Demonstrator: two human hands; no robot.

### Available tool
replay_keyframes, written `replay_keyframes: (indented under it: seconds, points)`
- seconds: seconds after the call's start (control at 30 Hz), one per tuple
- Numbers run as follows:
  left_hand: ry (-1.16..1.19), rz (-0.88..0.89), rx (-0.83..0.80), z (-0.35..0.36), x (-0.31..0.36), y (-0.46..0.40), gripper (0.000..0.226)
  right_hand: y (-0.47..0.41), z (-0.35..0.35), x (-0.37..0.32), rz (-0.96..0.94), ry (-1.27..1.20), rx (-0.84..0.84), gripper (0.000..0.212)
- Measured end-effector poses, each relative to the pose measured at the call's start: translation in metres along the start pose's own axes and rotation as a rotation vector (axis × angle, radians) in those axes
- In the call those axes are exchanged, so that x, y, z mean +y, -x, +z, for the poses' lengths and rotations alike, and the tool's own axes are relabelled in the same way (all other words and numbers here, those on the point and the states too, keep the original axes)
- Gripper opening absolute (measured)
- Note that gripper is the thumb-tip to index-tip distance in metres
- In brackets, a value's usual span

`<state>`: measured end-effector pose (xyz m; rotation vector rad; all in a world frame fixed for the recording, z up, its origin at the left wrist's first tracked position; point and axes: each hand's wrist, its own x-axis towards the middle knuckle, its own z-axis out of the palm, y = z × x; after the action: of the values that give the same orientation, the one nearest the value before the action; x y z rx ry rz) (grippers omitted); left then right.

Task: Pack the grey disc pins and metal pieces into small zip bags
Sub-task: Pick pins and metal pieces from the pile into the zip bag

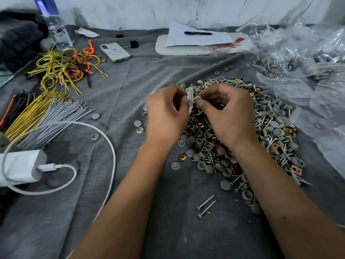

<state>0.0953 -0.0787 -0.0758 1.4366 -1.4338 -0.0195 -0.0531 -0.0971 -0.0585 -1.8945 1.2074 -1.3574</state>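
Observation:
A big heap of grey disc caps, screws and copper-coloured metal clips [261, 131] lies on the grey cloth, right of centre. Above its near-left part, my left hand [166, 113] grips a small clear zip bag [189, 99] by its edge. My right hand [229, 113] pinches a grey disc cap [198, 99] between thumb and fingers, right at the bag's mouth. Most of the bag is hidden behind my fingers. Two loose screws [206, 205] lie near the front, between my forearms.
Filled and empty clear bags [298, 58] pile up at the right. Bundles of yellow, grey and orange ties [46, 101] cover the left. A white charger with its cable [24, 167], a phone [114, 52], a water bottle [54, 23] and papers with a pen [197, 34] are around.

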Motion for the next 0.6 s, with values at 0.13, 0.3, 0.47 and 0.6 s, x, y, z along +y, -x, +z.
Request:
replay_keyframes:
  seconds: [0.13, 0.3, 0.47, 0.6]
  points:
    - [0.052, -0.016, -0.001, 0.003, 0.002, -0.001, 0.008, 0.003, 0.003, -0.004, -0.098, 0.103, -0.033, 0.010]
    - [0.096, 0.041, -0.008, 0.001, 0.012, 0.002, 0.010, 0.003, 0.002, -0.002, -0.075, 0.124, -0.066, 0.009]
    - [0.167, 0.114, -0.053, 0.000, 0.018, 0.003, 0.010, 0.002, 0.001, 0.002, -0.022, 0.120, -0.128, 0.008]
    - [0.231, 0.130, -0.045, 0.001, 0.020, 0.005, 0.010, 0.001, 0.000, 0.002, 0.014, 0.043, -0.123, 0.006]
